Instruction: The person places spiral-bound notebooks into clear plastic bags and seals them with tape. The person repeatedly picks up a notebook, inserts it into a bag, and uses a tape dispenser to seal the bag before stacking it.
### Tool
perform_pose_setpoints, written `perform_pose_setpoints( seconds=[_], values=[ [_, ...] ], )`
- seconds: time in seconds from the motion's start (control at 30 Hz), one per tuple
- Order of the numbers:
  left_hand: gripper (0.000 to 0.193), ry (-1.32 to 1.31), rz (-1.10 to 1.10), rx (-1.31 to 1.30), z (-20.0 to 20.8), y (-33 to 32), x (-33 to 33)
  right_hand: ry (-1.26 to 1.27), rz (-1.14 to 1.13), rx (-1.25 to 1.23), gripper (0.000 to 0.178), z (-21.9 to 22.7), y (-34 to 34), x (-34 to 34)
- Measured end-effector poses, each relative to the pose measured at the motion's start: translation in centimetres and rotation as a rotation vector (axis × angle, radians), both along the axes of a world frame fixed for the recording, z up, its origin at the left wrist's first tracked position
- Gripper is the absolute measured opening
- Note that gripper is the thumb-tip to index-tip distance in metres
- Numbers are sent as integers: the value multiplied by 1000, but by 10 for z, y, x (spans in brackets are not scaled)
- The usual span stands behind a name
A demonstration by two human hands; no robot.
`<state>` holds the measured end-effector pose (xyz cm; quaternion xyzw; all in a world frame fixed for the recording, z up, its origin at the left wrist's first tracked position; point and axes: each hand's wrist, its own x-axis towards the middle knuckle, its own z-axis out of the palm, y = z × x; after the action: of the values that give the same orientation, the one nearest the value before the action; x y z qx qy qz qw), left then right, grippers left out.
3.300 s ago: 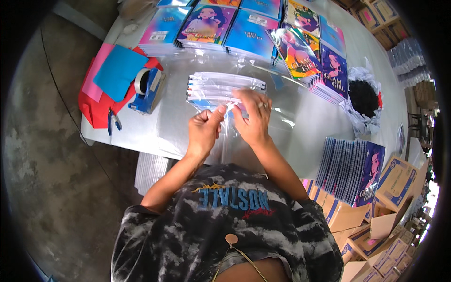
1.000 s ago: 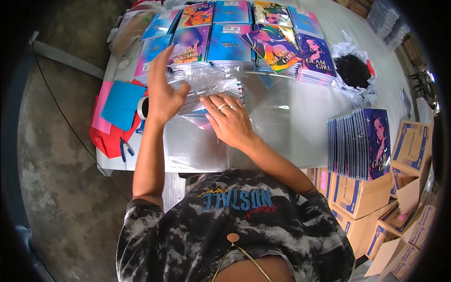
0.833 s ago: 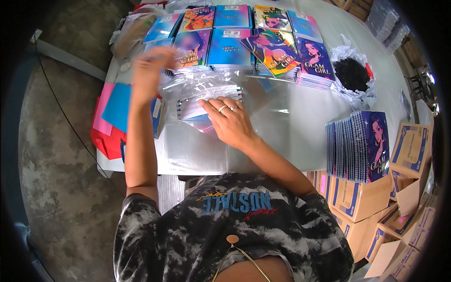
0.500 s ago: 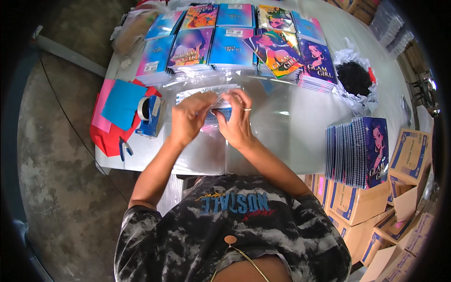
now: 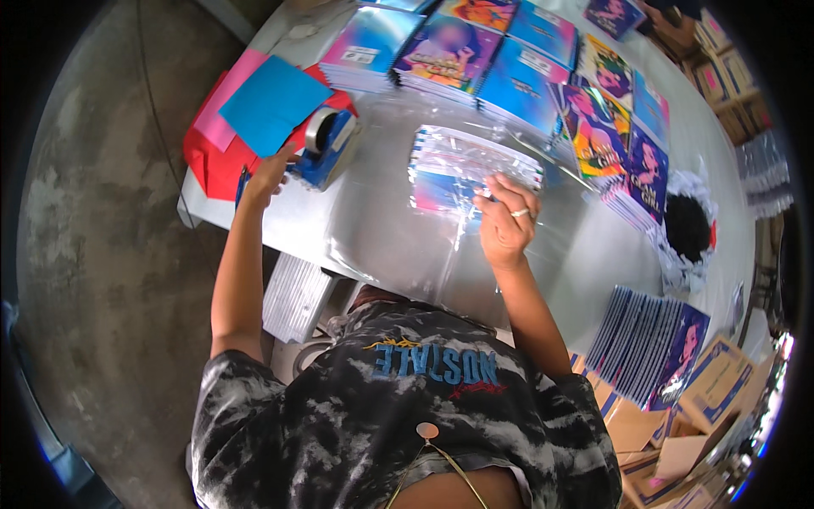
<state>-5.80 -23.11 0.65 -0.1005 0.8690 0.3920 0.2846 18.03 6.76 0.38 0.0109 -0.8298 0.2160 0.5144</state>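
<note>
Left hand [image 5: 270, 174] at blue tape dispenser [image 5: 325, 146], right hand [image 5: 504, 222] on clear-wrapped bundle [image 5: 462, 168]

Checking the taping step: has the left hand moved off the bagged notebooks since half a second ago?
Yes. The left hand went left, away from the bagged notebooks, to the blue tape dispenser.
</note>
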Motion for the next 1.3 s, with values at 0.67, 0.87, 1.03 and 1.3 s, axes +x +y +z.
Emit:
perform_pose_setpoints(
  seconds=[0.67, 0.87, 1.03, 1.3],
  values=[
    [43, 244, -144, 936, 79, 130, 158, -34, -33, -17, 17, -6, -2, -1],
    [38, -70, -162, 678, 5, 166, 198, -280, 30, -36, 48, 12, 0, 11],
    [42, 64, -59, 576, -36, 167, 192, -734, 123, 22, 85, 73, -8, 26],
    [73, 345, -296, 370, -78, 114, 150, -985, 139, 115, 63, 85, 18, -25]
  ],
)
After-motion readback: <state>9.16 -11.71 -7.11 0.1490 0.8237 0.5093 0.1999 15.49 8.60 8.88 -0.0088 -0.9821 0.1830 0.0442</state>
